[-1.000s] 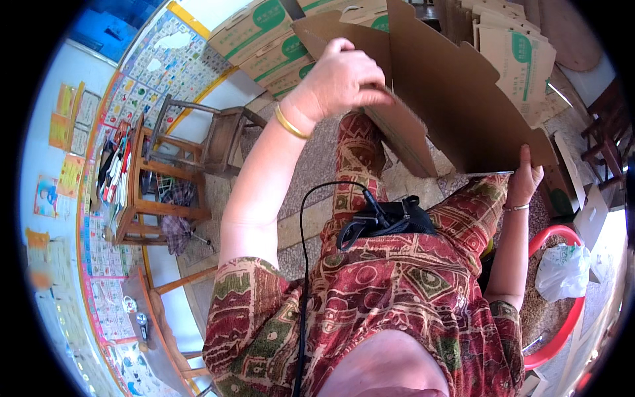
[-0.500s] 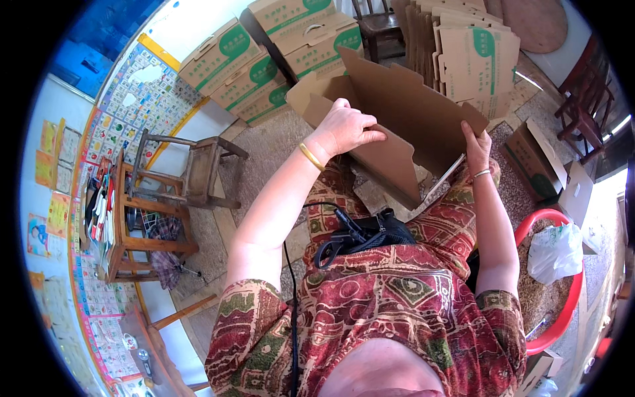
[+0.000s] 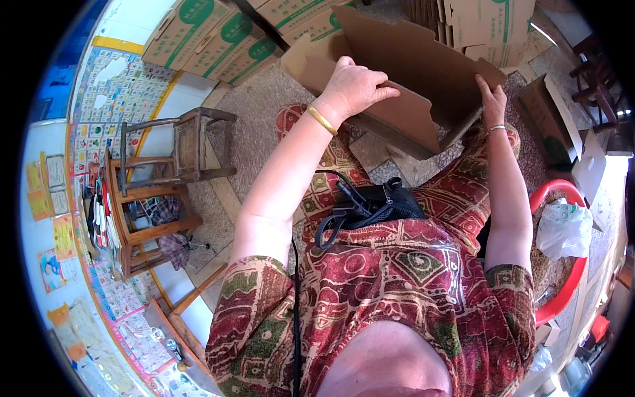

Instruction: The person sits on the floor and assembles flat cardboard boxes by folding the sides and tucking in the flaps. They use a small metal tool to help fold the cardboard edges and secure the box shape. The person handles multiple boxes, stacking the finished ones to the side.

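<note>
In front of my knees I hold a brown cardboard box (image 3: 420, 56), its inside facing up toward me and its flaps standing out. My left hand (image 3: 354, 89) grips the near wall, thumb along the edge and fingers closed over it. On the box's right end, my right hand (image 3: 491, 99) pinches the edge with fingers on the inner side. The box's lower part is hidden behind the near wall. A black pouch (image 3: 380, 205) with a cable rests at my waist.
Printed cartons (image 3: 231, 40) are stacked at the far left, and folded cardboard (image 3: 493, 26) stands at the far right. A wooden chair (image 3: 202, 145) is on my left. To my right are a red basin (image 3: 572, 291) holding a white plastic bag (image 3: 563, 228) and another open box (image 3: 546, 122).
The view has shifted, so the stacked cartons appear higher. The box has moved slightly away and to the right, with both hands still gripping it.
</note>
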Demonstrator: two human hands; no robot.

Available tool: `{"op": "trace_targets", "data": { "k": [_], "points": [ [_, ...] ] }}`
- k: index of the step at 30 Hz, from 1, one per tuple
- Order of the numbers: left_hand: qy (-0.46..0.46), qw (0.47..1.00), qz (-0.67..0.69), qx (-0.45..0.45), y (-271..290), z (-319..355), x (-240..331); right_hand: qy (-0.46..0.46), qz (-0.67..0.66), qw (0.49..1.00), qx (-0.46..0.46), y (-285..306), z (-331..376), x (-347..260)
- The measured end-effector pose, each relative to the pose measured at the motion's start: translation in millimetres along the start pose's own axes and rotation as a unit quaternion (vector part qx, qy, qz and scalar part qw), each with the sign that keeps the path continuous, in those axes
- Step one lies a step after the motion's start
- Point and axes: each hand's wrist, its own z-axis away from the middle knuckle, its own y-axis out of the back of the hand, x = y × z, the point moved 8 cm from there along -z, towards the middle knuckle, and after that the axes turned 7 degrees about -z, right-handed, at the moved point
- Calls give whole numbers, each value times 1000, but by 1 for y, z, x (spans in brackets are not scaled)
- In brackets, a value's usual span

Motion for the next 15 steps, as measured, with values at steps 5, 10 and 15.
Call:
{"op": "trace_targets", "data": {
  "k": [5, 10, 15],
  "points": [
    [15, 998, 36, -53, -43, -9, 7, -36, 11, 999, -17, 16, -5, 32],
    [26, 985, 55, -163, -75, -18, 15, -36, 2, 999, -12, 17, 13, 32],
    [27, 985, 63, -161, -92, -20, 15, -1, 39, 999, 30, 14, 17, 19]
  ]
}}
